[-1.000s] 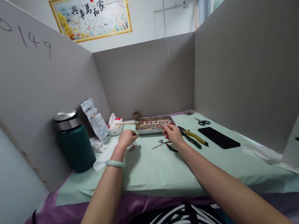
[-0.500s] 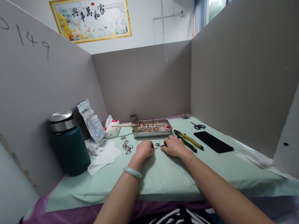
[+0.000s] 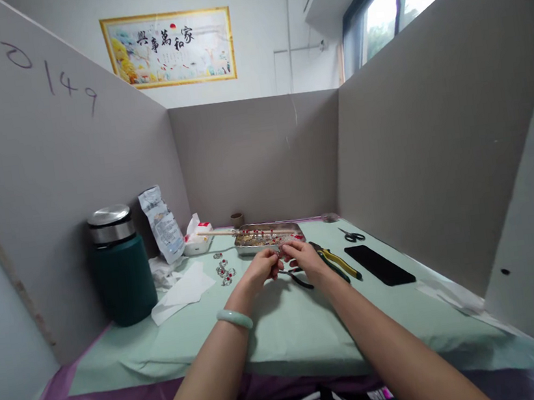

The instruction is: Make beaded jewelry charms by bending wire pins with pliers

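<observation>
My left hand [image 3: 264, 266] is closed in a pinch just in front of the metal tray [image 3: 249, 250]. Whatever sits between its fingertips is too small to name. Beside it, my right hand [image 3: 304, 257] also pinches, its fingertips almost meeting the left ones; what it holds cannot be made out. Small dark-handled pliers [image 3: 301, 281] lie on the cloth beneath my hands. Beads and red pieces fill the tray, and a wooden stick [image 3: 216, 233] with red beaded pieces rests across it. Several small rings with red beads [image 3: 224, 271] lie left of my left hand.
Yellow-and-green pliers [image 3: 342, 263], black scissors [image 3: 352, 235] and a black phone-like slab [image 3: 378, 264] lie to the right. At left stand a green flask [image 3: 123, 271], a silver pouch [image 3: 162, 223], a tissue pack [image 3: 198, 238] and white paper [image 3: 183, 293]. Grey partitions [image 3: 262, 161] enclose the table.
My right hand has let go of the small pliers, which now lie on the cloth. Both hands have lifted and come together near the tray. The camera view has tilted up slightly.
</observation>
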A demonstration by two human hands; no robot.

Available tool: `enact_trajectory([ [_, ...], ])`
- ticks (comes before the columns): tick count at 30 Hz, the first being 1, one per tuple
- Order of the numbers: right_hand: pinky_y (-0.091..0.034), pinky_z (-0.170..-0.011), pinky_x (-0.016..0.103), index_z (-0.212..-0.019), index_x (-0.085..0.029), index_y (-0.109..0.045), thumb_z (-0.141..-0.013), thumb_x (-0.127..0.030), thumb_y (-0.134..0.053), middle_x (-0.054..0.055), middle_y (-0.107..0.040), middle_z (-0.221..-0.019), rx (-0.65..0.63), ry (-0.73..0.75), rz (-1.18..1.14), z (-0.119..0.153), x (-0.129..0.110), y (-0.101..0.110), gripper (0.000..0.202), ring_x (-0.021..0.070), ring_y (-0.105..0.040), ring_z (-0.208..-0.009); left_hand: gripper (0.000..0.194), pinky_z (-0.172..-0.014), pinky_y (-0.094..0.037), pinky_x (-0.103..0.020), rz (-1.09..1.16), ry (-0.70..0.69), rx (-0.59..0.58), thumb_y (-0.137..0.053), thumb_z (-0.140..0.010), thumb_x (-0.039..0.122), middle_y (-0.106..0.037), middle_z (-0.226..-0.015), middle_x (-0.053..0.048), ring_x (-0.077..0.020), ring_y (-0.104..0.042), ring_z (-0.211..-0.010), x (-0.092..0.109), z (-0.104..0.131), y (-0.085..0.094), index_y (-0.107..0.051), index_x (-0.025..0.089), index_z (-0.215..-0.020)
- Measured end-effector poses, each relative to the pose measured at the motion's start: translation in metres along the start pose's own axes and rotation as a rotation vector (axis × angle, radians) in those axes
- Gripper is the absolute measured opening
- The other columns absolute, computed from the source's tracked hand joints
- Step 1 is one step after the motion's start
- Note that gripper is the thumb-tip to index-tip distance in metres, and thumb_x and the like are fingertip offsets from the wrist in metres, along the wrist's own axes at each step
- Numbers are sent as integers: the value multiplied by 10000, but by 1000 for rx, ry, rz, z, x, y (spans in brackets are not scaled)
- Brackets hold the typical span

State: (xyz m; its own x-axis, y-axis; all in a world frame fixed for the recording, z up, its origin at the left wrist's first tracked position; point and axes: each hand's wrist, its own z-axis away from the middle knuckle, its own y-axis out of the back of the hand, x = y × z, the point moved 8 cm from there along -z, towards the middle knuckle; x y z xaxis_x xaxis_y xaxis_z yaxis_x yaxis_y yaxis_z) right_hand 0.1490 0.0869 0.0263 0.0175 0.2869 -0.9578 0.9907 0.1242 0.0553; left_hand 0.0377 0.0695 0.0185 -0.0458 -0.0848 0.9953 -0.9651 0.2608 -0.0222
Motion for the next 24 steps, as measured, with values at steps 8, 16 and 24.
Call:
enact_trajectory([
  [8, -327, -455, 216, -693, -169, -601, -676, -345, -592, -31, -515, -537, -67, 78, 156, -11, -20, -11, 177, 105, -459, -514, 154, -470, -391, -201, 32, 59, -39, -465, -885, 287, -606, -690, -28, -64, -492, -461, -1, 7, -2, -518, 145, -854],
  [16, -296, -419, 209, -782, -161, -606, -744, -451, -538, -17, -537, -635, 13, 114, 22, -7, 4, -9, 300, 90, -442, -496, 95, -377, -196, -192, -92, 18, 103, -489, -828, 209, -481, -556, 47, -33, -305, -361, -3, -2, 10, -497, 154, -751],
  [24, -347, -474, 227, -750, -190, -545, -738, -403, -556, -37, -519, -575, -20, 170, 111, -2, -2, -9, 214, 106, -450, -502, 142, -406, -219, -220, -366, -17, 130, -479, -805, 225, -446, -508, 51, -60, -321, -373, 1, -1, 10, -504, 163, -679],
])
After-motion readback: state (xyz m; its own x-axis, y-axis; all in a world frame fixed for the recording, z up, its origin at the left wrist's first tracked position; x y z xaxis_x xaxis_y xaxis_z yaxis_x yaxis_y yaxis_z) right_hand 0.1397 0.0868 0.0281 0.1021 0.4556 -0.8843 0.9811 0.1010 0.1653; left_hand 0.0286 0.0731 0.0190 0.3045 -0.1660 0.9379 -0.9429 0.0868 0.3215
